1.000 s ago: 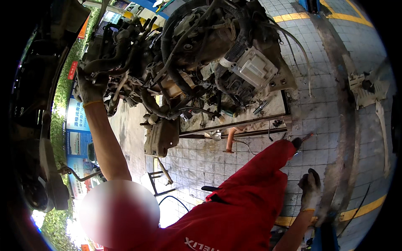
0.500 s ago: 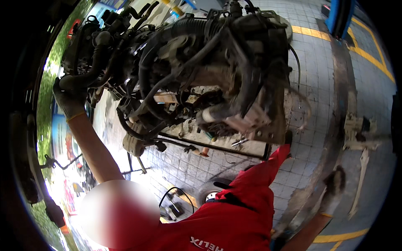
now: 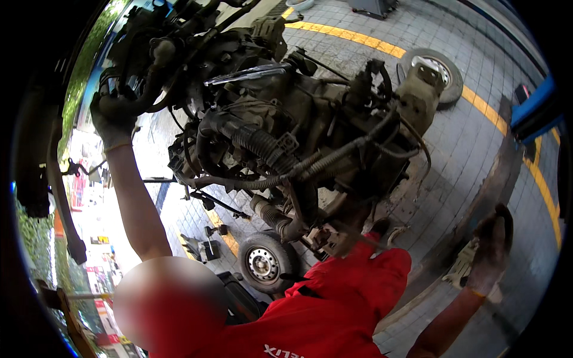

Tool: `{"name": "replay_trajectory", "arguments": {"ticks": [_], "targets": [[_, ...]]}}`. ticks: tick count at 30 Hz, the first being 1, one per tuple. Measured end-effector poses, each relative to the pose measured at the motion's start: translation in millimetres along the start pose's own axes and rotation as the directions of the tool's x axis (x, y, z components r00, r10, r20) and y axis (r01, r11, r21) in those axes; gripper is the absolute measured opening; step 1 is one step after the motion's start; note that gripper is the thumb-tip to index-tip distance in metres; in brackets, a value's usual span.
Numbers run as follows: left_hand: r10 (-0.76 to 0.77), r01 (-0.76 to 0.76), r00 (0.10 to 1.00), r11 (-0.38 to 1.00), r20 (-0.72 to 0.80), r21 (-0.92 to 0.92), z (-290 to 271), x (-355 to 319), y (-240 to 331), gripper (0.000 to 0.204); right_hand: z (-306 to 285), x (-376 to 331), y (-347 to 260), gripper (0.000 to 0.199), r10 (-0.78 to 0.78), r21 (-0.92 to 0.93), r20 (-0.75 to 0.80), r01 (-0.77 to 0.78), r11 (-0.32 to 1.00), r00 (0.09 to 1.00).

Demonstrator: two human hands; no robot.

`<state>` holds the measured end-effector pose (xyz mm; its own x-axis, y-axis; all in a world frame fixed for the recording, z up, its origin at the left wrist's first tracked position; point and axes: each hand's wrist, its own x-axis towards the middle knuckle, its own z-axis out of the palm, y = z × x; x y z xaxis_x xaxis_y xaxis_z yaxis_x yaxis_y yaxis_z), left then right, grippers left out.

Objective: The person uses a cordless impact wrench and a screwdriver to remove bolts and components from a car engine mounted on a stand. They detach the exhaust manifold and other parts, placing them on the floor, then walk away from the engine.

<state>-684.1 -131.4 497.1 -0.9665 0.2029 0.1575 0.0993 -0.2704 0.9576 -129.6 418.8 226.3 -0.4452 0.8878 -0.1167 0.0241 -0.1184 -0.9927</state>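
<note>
My left hand (image 3: pixel 113 116) looks wrapped round a smooth, bent dark hose (image 3: pixel 149 92) at the left end of the engine (image 3: pixel 256 110), which sits before me. I take this as steadying or guiding the engine; the next move seems to call for a firm, even hold. My right hand (image 3: pixel 489 253) is loose, apparently bare of any load, above square floor tiles (image 3: pixel 477 167). A ribbed tube (image 3: pixel 248 137) curves across grimy, lumpy metal.

Engine (image 3: pixel 262 122) between two wheels (image 3: pixel 263 264)
</note>
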Motion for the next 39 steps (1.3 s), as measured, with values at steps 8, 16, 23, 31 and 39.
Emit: {"name": "replay_trajectory", "arguments": {"ticks": [8, 16, 23, 31, 39], "targets": [[0.405, -0.391, 0.911, 0.788, 0.078, 0.475, 60, -33, -29, 0.046, 127, 101, -114, 0.048, -0.204, 0.058, 0.515, 0.203, 0.977, 0.832], [0.309, -0.315, 0.947, 0.947, -0.091, -0.065, 77, -40, -43, 0.042, 315, 154, -175, 0.079, -0.448, 0.13, 0.826, 0.659, 0.741, 0.342], [0.275, -0.298, 0.936, 0.951, -0.22, -0.078, 69, -44, -36, 0.067, 489, 138, -194, 0.095, -0.503, -0.161, 0.858, 0.985, -0.065, 0.107], [0.258, -0.3, 0.932, 0.943, -0.255, -0.141, 57, -37, -35, 0.07, 596, 111, -212, 0.066, -0.054, -0.013, 0.998, 0.714, -0.7, -0.035], [0.246, -0.266, 0.962, 0.941, -0.115, -0.209, 42, -21, -30, 0.05, 629, 113, -208, 0.047, -0.399, -0.064, 0.912, 0.926, -0.373, -0.097]]}}
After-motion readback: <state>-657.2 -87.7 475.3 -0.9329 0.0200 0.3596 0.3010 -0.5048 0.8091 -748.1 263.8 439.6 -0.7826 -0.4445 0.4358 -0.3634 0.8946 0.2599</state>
